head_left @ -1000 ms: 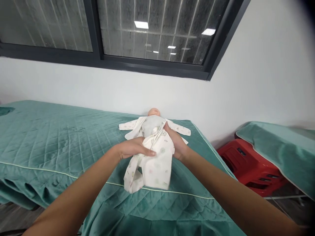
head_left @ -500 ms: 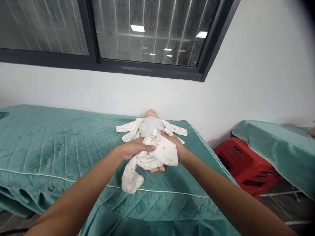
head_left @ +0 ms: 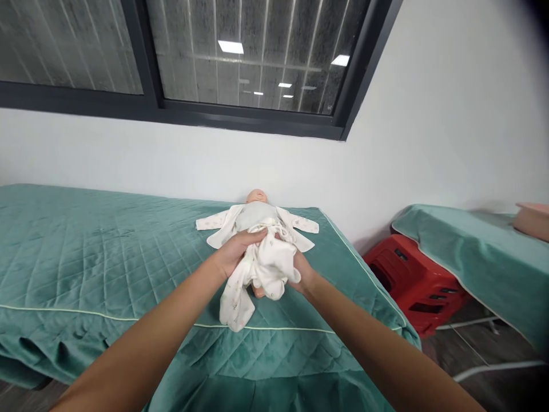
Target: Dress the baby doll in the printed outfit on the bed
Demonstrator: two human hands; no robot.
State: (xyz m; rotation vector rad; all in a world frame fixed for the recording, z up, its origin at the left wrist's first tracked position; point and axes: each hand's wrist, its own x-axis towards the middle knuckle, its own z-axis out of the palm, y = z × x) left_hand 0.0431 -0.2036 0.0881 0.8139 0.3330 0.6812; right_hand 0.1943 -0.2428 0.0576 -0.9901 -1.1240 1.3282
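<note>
A baby doll [head_left: 257, 195] lies on its back on the green quilted bed cover [head_left: 141, 246], head toward the wall. Its grey-white torso shows between the spread sides of a white printed baby jacket [head_left: 305, 224], whose sleeves stretch out left and right. Over its lower body, a second white printed baby garment [head_left: 274, 260] is bunched up, one leg-like end hanging toward me. My left hand [head_left: 235, 250] is closed on its left side, thumb on top. My right hand [head_left: 302, 270] grips the other side, its fingers mostly hidden behind the cloth. One doll foot peeks out below.
Behind the bed rises a white wall [head_left: 171, 157] with a dark-framed window [head_left: 240, 117]. To the right, red plastic stools [head_left: 422, 280] stand beside another green-covered bed [head_left: 476, 246], with a pinkish object [head_left: 532, 222] at its far right.
The garment has been gathered into a tighter bunch, and its flat right part is now crumpled. My left hand has moved up along it. The whole view has shifted slightly.
</note>
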